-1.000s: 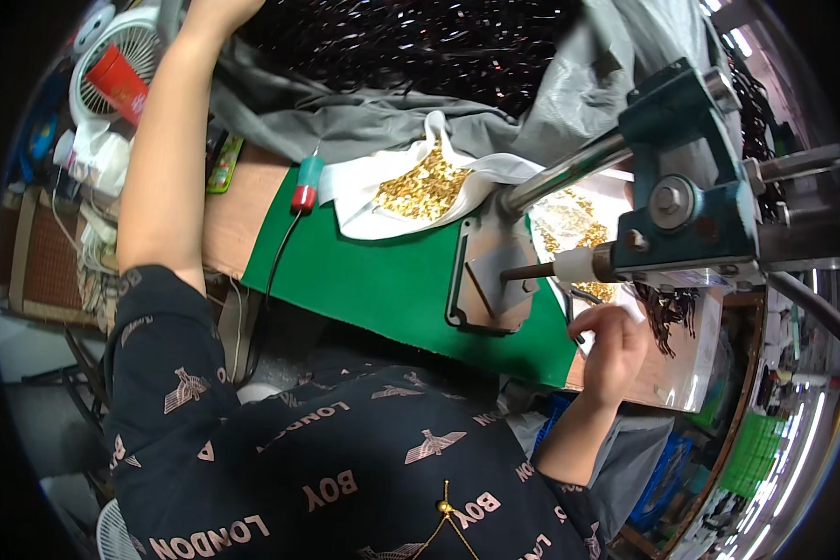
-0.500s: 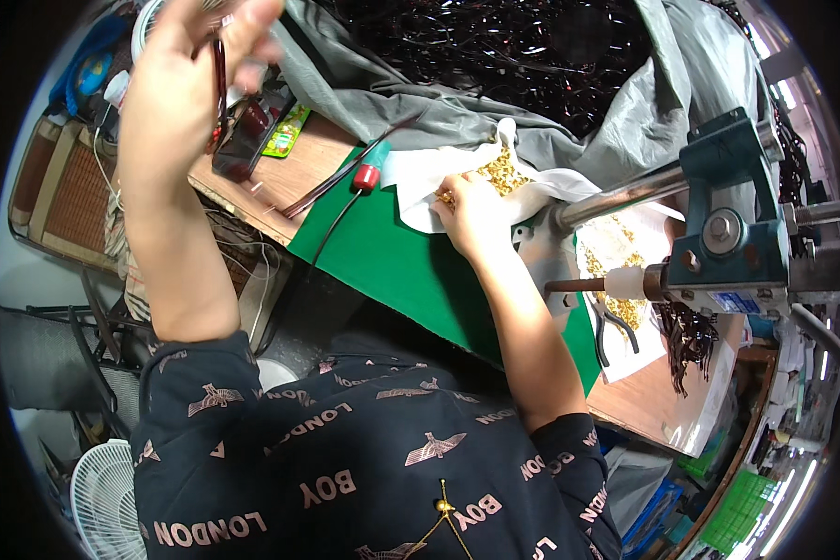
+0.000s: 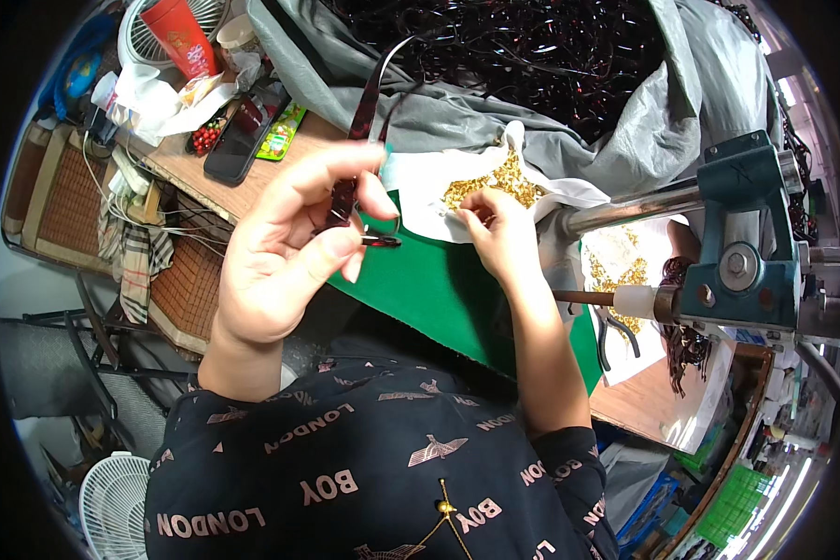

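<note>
Left hand (image 3: 285, 252) clamps dark glossy strip (image 3: 369, 105); right hand (image 3: 502, 239) at edge of gold pieces (image 3: 513, 177), fingertips close, grip unclear; bare green mat (image 3: 439, 289) reaches front edge of counter (image 3: 633, 403).

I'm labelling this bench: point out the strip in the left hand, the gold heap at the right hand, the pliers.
Strip (image 3: 366, 112): head view, middle of its upper stretch.
Gold heap (image 3: 511, 176): head view, its uncovered surface.
Pliers (image 3: 602, 346): head view, left handle.

Bright light; a glossy dark strip (image 3: 367, 112) shines near twelve o'clock, glare streaks the table (image 3: 633, 403) toward four, shadow lies beneath; edges curve into blackness.
</note>
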Demonstrator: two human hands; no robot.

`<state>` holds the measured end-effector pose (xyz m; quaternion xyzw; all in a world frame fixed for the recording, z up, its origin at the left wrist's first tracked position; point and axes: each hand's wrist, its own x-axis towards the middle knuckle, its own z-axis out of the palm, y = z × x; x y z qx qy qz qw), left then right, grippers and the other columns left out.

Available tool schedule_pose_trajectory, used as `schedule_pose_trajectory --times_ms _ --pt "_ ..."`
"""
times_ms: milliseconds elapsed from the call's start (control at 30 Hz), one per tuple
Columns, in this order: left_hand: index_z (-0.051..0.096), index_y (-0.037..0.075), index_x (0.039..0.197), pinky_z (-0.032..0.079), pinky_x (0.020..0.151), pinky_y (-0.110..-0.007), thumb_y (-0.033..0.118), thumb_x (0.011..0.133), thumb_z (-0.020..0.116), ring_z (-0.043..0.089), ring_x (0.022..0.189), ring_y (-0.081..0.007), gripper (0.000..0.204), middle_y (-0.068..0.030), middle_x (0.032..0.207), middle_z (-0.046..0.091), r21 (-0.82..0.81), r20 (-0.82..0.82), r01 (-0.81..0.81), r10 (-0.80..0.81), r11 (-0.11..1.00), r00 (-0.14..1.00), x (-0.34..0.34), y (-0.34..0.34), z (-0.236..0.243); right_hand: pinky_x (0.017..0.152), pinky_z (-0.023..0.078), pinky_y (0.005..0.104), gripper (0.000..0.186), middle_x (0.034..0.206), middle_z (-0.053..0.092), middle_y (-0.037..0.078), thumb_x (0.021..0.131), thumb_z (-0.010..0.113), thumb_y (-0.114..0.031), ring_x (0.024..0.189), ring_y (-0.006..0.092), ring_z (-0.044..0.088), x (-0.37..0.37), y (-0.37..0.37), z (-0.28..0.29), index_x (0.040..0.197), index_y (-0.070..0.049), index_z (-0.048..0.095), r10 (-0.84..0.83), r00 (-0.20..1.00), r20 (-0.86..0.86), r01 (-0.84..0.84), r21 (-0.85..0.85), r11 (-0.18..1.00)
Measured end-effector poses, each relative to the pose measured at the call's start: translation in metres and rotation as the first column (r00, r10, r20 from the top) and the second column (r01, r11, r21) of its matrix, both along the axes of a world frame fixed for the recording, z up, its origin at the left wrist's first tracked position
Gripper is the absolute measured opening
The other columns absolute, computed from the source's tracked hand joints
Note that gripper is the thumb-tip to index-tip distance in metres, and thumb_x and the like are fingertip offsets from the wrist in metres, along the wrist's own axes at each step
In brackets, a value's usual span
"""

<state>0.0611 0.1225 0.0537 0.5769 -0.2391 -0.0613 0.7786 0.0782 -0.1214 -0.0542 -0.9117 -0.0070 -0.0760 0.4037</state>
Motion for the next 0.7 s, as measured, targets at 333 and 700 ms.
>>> schedule_pose_trajectory --times_ms 333,700 --pt "0.032 -0.004 0.138 0.046 0.068 -0.02 -0.003 0.083 0.059 0.057 0.086 -0.01 0.061 -0.0122 0.104 0.061 0.12 -0.086 0.007 0.003 0.993 0.996 -0.01 -0.002 -0.01 0.07 0.049 0.0425 0.008 0.081 0.057 0.016 0.076 0.057 -0.006 0.081 0.0333 0.059 0.012 0.024 -0.009 0.082 -0.001 0.056 0.183 0.981 0.056 -0.141 -0.441 0.886" --pt "0.032 -0.001 0.138 0.047 0.075 -0.023 -0.012 0.08 0.06 0.055 0.09 -0.0119 0.066 -0.0111 0.111 0.054 0.118 -0.079 0.091 -0.082 0.989 0.994 -0.007 -0.025 -0.021 0.072 0.049 0.0361 0.006 0.083 0.057 0.011 0.076 0.061 -0.003 0.082 0.0279 0.059 -0.004 0.017 0.018 0.08 -0.001 0.057 0.168 0.979 0.112 -0.115 -0.375 0.92"
